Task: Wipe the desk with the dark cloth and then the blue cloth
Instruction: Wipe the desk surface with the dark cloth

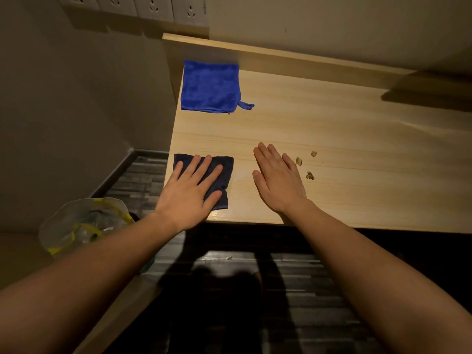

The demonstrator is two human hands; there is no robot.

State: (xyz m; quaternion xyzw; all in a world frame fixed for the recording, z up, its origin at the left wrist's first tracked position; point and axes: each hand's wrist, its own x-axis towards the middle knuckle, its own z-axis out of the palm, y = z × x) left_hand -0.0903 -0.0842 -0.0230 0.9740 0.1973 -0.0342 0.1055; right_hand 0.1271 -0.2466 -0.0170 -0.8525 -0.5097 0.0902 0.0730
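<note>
Two flat palms: the left hand (190,191), fingers spread, presses the dark cloth (222,175) onto the tabletop (357,139), ready to wipe; the right hand (277,178) rests open, empty, crumbs (299,160) just right of it; blue cloth (210,86) waits well beyond the left hand

Landmark: the desk (332,129). Your left hand (190,190) lies flat on the dark cloth (224,172) at the desk's near left corner. Blue cloth (210,86) sits at the far left corner, well apart. Your right hand (277,178) rests right of the dark cloth; crumbs (309,175) lie just right of it. Bag (84,223) sits on the floor left of the desk.
</note>
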